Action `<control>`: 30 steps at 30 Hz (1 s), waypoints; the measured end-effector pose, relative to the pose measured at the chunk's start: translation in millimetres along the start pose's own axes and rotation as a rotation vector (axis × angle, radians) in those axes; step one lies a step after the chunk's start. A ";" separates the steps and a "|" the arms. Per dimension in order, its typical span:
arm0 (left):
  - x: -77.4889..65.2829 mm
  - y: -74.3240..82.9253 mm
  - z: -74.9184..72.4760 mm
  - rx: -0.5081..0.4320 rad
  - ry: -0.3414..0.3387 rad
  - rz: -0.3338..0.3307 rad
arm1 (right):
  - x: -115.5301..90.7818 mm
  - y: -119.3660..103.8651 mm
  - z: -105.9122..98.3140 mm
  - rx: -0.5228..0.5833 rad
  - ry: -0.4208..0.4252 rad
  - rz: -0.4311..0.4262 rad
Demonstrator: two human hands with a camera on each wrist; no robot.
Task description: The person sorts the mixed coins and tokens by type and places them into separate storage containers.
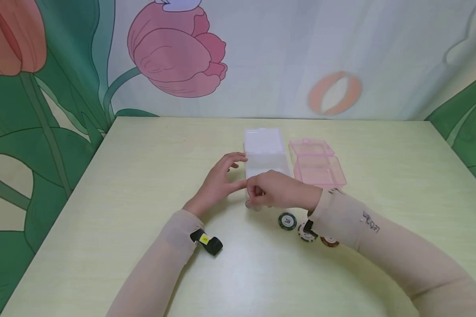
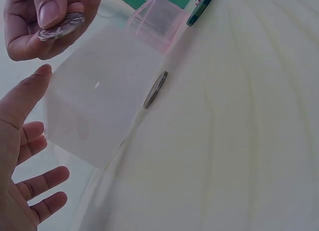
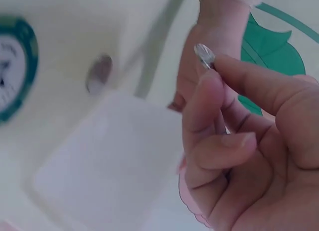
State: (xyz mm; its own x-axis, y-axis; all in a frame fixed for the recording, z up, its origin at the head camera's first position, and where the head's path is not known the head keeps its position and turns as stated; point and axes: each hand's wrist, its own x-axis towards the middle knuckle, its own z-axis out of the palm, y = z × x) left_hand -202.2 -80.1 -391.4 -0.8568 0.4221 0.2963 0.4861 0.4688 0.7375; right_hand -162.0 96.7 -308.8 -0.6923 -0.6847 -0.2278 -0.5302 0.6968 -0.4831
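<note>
A silver coin point(image 2: 62, 27) is pinched between the thumb and fingers of my right hand point(image 1: 281, 189), held above the near end of an open white plastic box point(image 1: 265, 164). My left hand point(image 1: 218, 180) is at the box's left side, fingers spread and holding nothing; whether it touches the box I cannot tell. Another coin point(image 2: 155, 90) lies on the table in front of the box, also visible as a blurred disc point(image 3: 99, 73) in the right wrist view. My right hand hides part of the box in the head view.
An open pink transparent box point(image 1: 319, 171) stands to the right of the white one. On the table near my right wrist lie a green poker chip point(image 1: 287, 221) marked 20, a black-and-white chip point(image 1: 306, 234) and a reddish-brown chip point(image 1: 330, 242). A flower-printed curtain point(image 1: 262, 66) hangs behind the table.
</note>
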 end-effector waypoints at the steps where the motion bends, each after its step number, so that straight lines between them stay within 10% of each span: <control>1: -0.2 0.4 -0.1 -0.002 -0.002 -0.004 | -0.2 0.0 -3.3 0.004 -0.006 0.002; 30: 0.1 3.5 1.3 -0.049 -0.014 -0.114 | 15.2 44.7 -41.3 0.058 0.043 0.182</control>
State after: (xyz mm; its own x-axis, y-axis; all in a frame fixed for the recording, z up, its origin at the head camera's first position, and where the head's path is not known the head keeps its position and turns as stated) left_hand -200.3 -77.4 -389.6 -0.9034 0.3791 0.2005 0.3762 0.4759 0.7950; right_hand -216.4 126.3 -299.0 -0.7949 -0.5380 -0.2805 -0.3662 0.7940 -0.4852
